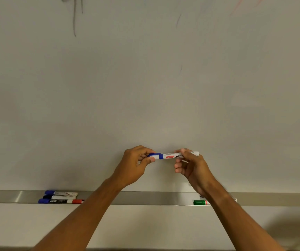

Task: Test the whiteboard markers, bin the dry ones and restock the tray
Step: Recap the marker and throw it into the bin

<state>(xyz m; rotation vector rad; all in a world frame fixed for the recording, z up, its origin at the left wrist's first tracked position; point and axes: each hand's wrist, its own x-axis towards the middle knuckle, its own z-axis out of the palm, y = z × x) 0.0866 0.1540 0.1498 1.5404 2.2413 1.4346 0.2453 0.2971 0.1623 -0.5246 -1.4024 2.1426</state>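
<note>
Hands meet in front of a whiteboard (145, 78), holding a blue-capped marker (170, 155) level between them. The left hand (134, 165) pinches the blue cap (155, 155) between thumb and curled fingers; the right hand (190, 165) grips the white barrel, its fingers curled round the far end. Below the fingers runs the metal tray (136, 198). Down and to the left of the left hand's fingers lie three markers (60, 197) side by side, one labelled "camlin". Below the right hand, a green marker (200, 202) rests in the tray, partly hidden by the forearm. Faint pen strokes (75, 20) mark the board high above the fingers.
</note>
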